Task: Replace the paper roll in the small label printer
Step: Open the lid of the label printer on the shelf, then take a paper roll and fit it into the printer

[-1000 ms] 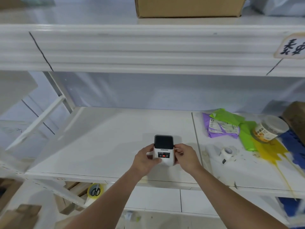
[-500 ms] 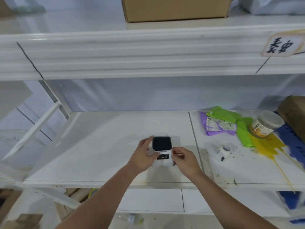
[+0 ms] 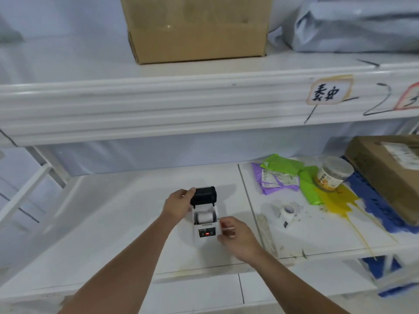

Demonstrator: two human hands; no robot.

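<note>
Printer (image 3: 206, 225) stands on the white shelf (image 3: 118, 223), between the two hands. Its black lid (image 3: 203, 195) is swung up and back; the open bay shows a white paper roll (image 3: 205, 217) lying crosswise inside. Below the bay, the front panel carries a small red light between two dark buttons.

Left hand (image 3: 179, 205): fingers (image 3: 189, 191) curled against the left edge of the lid, thumb side along the printer's left wall. The fingers are closed on the lid edge, holding it up.

Right hand (image 3: 235, 236): just right of the printer body, level with the front panel. Fingers bent inward, tips close together and touching or nearly touching the printer's right side; motion blur here, so cannot tell whether they pinch anything.

Outward from the right fingertips: a second roll (image 3: 286, 213) lies on its side on the neighbouring shelf board, well apart from the hand. Beyond it, purple and green bags (image 3: 281, 175), a jar (image 3: 333, 175) with a clear lid, a yellow stain under it, and a brown box (image 3: 390, 173) at the far right. Above the left fingers, on the upper shelf, a cardboard carton (image 3: 197, 32) and a grey bag (image 3: 353, 23). A handwritten tag (image 3: 328, 91) is stuck on the upper shelf's front edge.
</note>
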